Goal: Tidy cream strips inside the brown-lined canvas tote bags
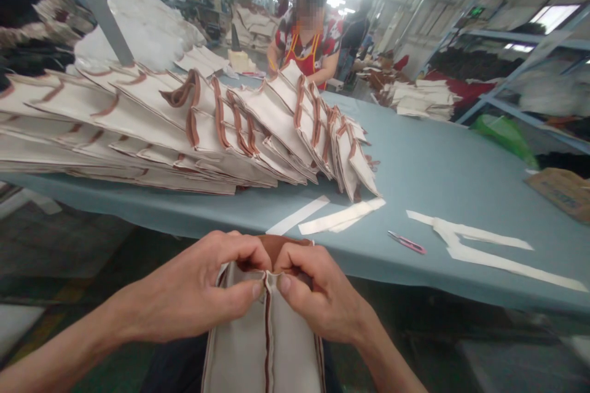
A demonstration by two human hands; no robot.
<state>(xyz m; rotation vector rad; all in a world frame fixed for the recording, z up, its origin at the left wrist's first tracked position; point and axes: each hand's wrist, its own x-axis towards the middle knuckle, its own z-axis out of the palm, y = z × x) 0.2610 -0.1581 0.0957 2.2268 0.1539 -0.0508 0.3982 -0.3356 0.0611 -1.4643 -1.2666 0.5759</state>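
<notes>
A cream fabric piece with brown-edged seams (244,350) hangs upright in front of me, its brown inner side showing at the top. My left hand (212,282) pinches its upper edge just left of the middle seam, thumb outside and fingers curled over into the opening. On the other side of that seam, my right hand (318,288) grips the same edge in the same way. The two thumbs are close together with the seam between them. The curled fingertips inside are partly hidden.
A long pile of similar cream pieces (152,129) covers the left of the blue-green table (424,166). Cream strips (516,261) and pink thread snips (408,242) lie near its front edge. Across the table stands a person in a red apron (306,52). Shelves (520,73) stand right.
</notes>
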